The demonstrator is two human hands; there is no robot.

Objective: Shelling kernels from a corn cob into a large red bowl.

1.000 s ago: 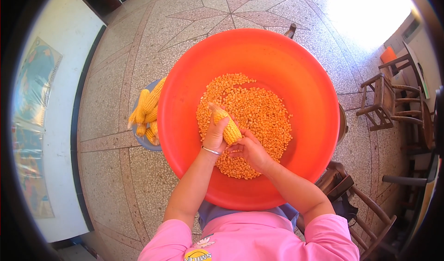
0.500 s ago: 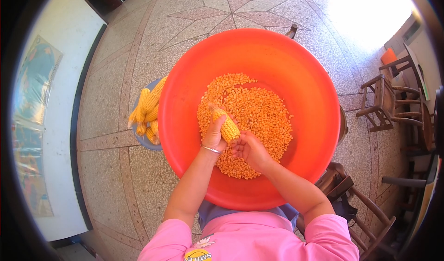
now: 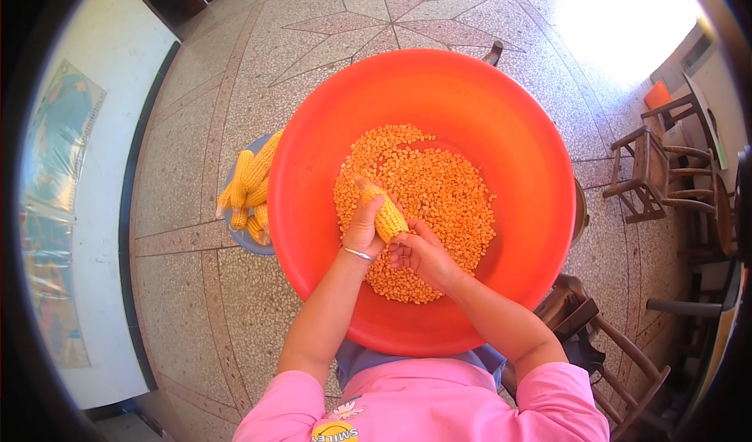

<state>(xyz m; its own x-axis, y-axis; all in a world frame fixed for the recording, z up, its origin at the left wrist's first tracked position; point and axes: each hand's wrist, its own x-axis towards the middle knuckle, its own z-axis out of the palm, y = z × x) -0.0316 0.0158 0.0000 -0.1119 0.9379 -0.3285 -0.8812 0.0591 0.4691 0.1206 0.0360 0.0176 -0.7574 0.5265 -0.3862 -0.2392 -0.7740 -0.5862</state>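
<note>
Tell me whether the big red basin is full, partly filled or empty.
Partly filled: loose yellow kernels cover much of the bottom of the red basin, while its walls above them show bare.

Far ahead and right of my fingers (image 3: 413,244), daylight bleaches the floor (image 3: 603,43) white; around them it's bright and fairly sharp, bending toward black corners.

I count 2 hands (image 3: 366,226), 1 cob (image 3: 385,216) between them, 1 red tub (image 3: 439,90), 1 blue basin (image 3: 244,241) left, kernels (image 3: 439,184) uncountable.
</note>
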